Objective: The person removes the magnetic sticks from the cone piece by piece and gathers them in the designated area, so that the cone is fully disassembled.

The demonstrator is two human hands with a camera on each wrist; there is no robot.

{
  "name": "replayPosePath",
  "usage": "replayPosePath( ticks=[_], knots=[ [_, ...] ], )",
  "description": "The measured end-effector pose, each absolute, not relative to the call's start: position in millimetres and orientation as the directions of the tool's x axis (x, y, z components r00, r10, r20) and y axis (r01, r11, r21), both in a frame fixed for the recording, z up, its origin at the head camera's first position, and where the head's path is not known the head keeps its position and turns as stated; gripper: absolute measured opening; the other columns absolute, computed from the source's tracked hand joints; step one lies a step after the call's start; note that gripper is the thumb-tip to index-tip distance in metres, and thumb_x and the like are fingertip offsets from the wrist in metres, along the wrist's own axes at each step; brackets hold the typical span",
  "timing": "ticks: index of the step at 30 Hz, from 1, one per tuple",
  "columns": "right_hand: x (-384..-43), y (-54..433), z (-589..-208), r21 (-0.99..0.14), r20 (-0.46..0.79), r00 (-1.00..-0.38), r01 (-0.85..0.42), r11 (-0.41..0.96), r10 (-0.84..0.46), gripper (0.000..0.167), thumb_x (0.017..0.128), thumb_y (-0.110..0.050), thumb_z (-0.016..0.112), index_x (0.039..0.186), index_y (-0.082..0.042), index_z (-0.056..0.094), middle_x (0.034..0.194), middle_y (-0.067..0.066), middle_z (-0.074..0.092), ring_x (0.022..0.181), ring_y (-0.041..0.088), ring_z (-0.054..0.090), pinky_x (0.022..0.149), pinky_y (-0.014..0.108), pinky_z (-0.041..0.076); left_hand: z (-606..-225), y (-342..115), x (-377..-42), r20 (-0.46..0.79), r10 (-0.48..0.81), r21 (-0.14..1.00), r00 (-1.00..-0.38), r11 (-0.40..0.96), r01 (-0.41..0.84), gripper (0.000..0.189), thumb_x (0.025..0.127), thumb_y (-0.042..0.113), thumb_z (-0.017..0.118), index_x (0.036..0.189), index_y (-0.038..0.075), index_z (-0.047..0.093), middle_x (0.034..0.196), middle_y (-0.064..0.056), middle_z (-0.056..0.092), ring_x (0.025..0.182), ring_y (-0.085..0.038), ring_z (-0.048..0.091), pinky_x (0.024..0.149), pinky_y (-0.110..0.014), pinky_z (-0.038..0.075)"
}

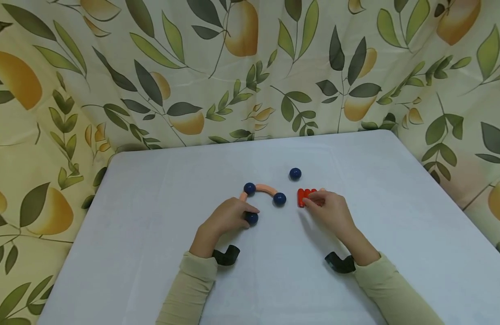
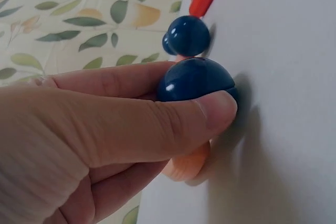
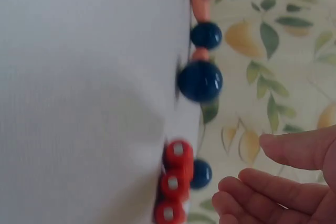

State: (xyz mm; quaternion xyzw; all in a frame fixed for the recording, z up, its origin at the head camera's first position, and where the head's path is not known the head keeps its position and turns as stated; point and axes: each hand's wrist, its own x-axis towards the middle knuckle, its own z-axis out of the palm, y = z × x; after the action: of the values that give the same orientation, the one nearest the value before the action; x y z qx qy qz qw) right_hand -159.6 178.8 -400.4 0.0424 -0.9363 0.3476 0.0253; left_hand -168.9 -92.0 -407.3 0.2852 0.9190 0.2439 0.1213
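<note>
My left hand (image 1: 227, 215) pinches a dark blue ball (image 2: 197, 81) between thumb and fingers. That ball sits at the near end of a chain on the table. A peach rod (image 1: 243, 197), partly hidden by the hand, leads up to a second blue ball (image 1: 250, 188). From there a curved peach rod (image 1: 267, 188) runs right to a third blue ball (image 1: 279, 199). My right hand (image 1: 333, 212) hovers over several short red rods (image 1: 301, 197) lying side by side. In the right wrist view its thumb and fingers are apart, holding nothing. Pale metal discs show on the red rods' ends.
A loose blue ball (image 1: 295, 174) lies behind the red rods. A white cloth covers the table (image 1: 152, 203). Patterned curtains (image 1: 217, 90) hang along its back and sides. A black wrist-worn piece (image 1: 226, 255) sticks out inward from each sleeve's cuff.
</note>
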Motion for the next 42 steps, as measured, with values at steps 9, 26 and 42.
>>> replayPosePath(
  ticks=[9,26,42],
  knots=[
    [-156.1,136.7,-408.1,-0.649,0.064,-0.977,-0.197,0.735,-0.205,0.026,0.085,-0.022,0.067,0.1,-0.001,0.069,0.094,0.007,0.068,0.09,0.026,0.06,0.077,0.041,0.049,-410.0,-76.8,-167.0,-0.064,0.612,0.38,-0.788,0.745,0.548,0.044,0.074,0.018,0.078,0.116,0.012,0.066,0.11,0.001,0.065,0.099,-0.013,0.06,0.08,-0.027,0.046],
    [-160.5,90.5,-411.7,-0.683,-0.011,-0.898,-0.315,0.659,-0.44,0.036,0.078,-0.026,0.074,0.104,-0.003,0.068,0.095,0.003,0.066,0.087,0.02,0.059,0.075,0.034,0.049,-419.1,-93.9,-171.9,0.11,0.615,0.299,-0.781,0.729,0.616,0.006,0.084,0.012,0.067,0.084,0.015,0.072,0.086,0.003,0.068,0.082,-0.014,0.062,0.067,-0.027,0.046],
    [-162.1,86.9,-419.2,-0.665,0.007,-0.851,-0.396,0.633,-0.525,0.027,0.077,-0.016,0.075,0.1,-0.002,0.067,0.084,-0.001,0.064,0.076,0.013,0.054,0.07,0.027,0.046,-419.8,-92.8,-176.0,0.057,0.606,0.421,-0.794,0.707,0.569,0.008,0.082,0.013,0.07,0.088,0.014,0.075,0.083,0.008,0.068,0.069,-0.006,0.054,0.066,-0.025,0.045]
  ],
)
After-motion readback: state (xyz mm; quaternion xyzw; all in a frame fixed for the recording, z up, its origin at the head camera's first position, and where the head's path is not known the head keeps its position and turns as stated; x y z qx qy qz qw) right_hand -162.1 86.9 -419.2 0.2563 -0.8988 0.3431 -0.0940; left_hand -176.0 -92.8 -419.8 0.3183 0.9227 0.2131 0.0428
